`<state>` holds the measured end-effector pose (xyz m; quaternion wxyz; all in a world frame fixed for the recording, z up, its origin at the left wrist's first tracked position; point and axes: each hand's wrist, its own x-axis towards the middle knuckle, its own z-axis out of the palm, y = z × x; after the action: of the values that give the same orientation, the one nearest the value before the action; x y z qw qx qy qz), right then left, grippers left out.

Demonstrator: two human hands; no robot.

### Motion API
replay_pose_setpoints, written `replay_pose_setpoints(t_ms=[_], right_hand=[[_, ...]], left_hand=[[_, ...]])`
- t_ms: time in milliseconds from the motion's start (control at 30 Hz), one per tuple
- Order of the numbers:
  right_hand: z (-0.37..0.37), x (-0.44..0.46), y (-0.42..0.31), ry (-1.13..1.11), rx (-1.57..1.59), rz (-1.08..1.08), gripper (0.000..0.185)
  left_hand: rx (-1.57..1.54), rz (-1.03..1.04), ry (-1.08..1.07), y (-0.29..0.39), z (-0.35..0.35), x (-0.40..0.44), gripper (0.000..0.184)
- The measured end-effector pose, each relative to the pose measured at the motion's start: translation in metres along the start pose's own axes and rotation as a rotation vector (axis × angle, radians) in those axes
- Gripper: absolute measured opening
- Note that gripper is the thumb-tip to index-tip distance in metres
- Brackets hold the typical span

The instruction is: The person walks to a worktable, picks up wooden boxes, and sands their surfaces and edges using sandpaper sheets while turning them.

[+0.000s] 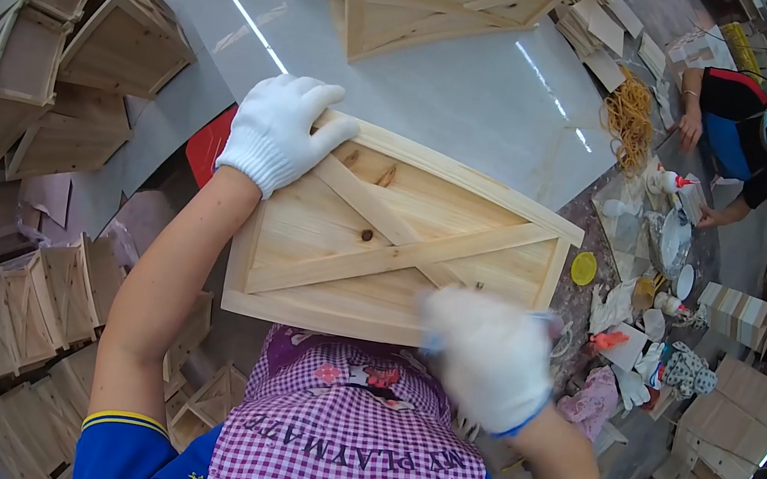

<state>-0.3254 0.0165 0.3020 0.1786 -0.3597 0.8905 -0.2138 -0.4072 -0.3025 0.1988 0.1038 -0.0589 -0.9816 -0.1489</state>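
Note:
A pale wooden panel box [375, 228] with crossed slats lies tilted in front of my body, its lower edge against the checked apron. My left hand [288, 132], in a white knit glove, grips its upper left corner, thumb over the top edge. At the lower right part of the box is my right hand [489, 354], also gloved in white and smeared by motion. Its fingers and anything in them cannot be made out.
A larger wooden box [443, 6] stands on the grey tabletop [407, 101]. Stacked boxes [58, 63] are at the left. Rubber bands [630, 118], glue bottles and a yellow lid [584, 268] lie at the right, where another person [740, 137] works.

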Motion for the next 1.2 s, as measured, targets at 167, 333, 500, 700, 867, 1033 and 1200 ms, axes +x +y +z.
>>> replay_pose_setpoints(t_ms=[167, 333, 500, 700, 867, 1033, 1200], right_hand=[[0.055, 0.012, 0.049, -0.039, -0.303, 0.236, 0.021], [0.052, 0.004, -0.028, -0.192, 0.035, -0.347, 0.018], [0.033, 0.002, 0.016, 0.338, -0.203, -0.493, 0.031], [0.021, -0.009, 0.188, 0.101, -0.466, -0.349, 0.035], [0.012, -0.036, 0.183, 0.436, -0.604, -0.027, 0.034], [0.063, -0.003, 0.110, 0.293, -0.252, -0.362, 0.027], [0.032, -0.055, 0.195, 0.386, -0.267, 0.279, 0.036]], left_hand=[[0.016, -0.022, -0.039, 0.002, -0.003, 0.003, 0.043], [0.015, 0.001, -0.035, 0.003, -0.001, 0.001, 0.044], [0.010, -0.012, -0.033, 0.000, -0.002, 0.000, 0.044], [-0.013, -0.013, -0.054, 0.002, -0.002, -0.001, 0.045], [-0.001, -0.008, -0.058, 0.004, -0.002, 0.003, 0.044], [0.021, 0.014, -0.034, 0.004, -0.001, 0.002, 0.043], [0.032, 0.022, -0.032, 0.006, -0.004, 0.002, 0.043]])
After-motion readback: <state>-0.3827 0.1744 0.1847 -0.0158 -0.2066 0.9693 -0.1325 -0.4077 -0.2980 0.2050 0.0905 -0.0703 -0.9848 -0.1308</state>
